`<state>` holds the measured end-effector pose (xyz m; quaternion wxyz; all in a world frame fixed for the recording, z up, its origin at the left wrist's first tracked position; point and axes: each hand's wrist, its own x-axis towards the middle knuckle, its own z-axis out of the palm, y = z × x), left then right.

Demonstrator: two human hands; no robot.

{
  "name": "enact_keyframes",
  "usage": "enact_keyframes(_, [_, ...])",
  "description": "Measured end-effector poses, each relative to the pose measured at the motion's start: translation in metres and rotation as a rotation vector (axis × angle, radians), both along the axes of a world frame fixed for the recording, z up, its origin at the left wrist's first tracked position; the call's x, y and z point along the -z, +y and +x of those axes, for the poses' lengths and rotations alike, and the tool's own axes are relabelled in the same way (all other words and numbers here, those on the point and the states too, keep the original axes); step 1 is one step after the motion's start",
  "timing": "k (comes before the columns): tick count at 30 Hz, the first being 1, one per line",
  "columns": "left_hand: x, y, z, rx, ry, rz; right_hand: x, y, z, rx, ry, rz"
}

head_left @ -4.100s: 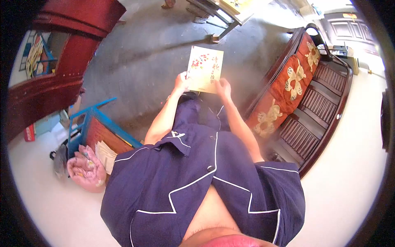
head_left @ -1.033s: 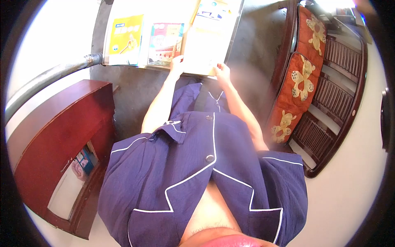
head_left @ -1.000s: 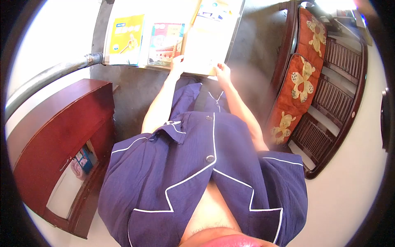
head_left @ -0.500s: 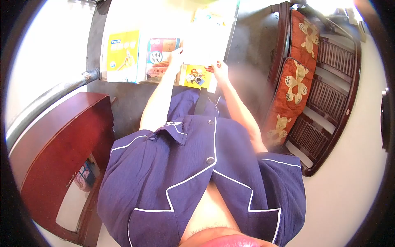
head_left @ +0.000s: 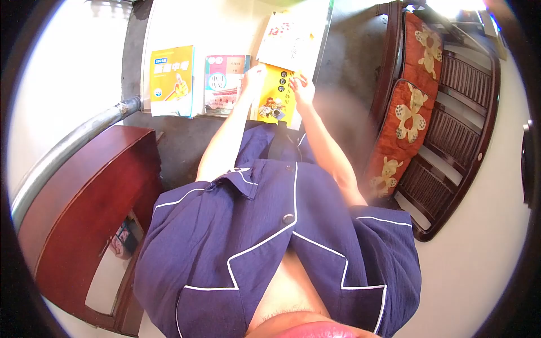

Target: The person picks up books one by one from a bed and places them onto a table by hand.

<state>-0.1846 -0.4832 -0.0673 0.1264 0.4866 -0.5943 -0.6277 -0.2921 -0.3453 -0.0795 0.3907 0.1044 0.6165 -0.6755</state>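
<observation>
A yellow book (head_left: pixel 275 90) with dark Chinese characters and a picture at its lower end lies at the near edge of the table. My left hand (head_left: pixel 253 80) is closed at its upper left edge. My right hand (head_left: pixel 303 89) has curled fingers at the right edge, also closed on it. Just beyond, a pale book (head_left: pixel 287 39) with a red print and dark lettering touches or overlaps the yellow book's top. Left of my left hand lies a pink and blue Chinese history textbook (head_left: pixel 225 84). Farther left is a yellow and orange workbook (head_left: pixel 172 81) on a small stack.
Books rest on a pale tabletop (head_left: pixel 214 28) washed out by light. A metal rail (head_left: pixel 79 158) and a dark red wooden cabinet (head_left: pixel 96 208) stand at the left. On the right is a wooden bench (head_left: pixel 451 135) with orange flower-patterned cushions (head_left: pixel 408 112).
Much more of the yellow cover shows, including its title. My left hand has shifted slightly right. Glare on the table has lessened, so the pale book stands out more clearly.
</observation>
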Motion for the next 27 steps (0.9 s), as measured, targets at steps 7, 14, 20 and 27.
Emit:
enact_keyframes(7, [0.024, 0.051, 0.039, 0.039, -0.051, 0.220, 0.020, 0.021, 0.008, -0.188, -0.140, -0.086])
enact_keyframes(14, [-0.011, 0.063, 0.010, -0.018, -0.015, 0.260, -0.020, 0.009, 0.003, -0.222, -0.237, 0.059])
enact_keyframes(20, [-0.011, 0.057, -0.009, -0.123, 0.116, 0.436, -0.016, 0.000, -0.007, -0.119, -0.365, -0.019])
enact_keyframes(27, [0.032, 0.037, -0.018, -0.106, 0.278, 0.543, 0.008, -0.020, -0.017, 0.001, -0.495, -0.030])
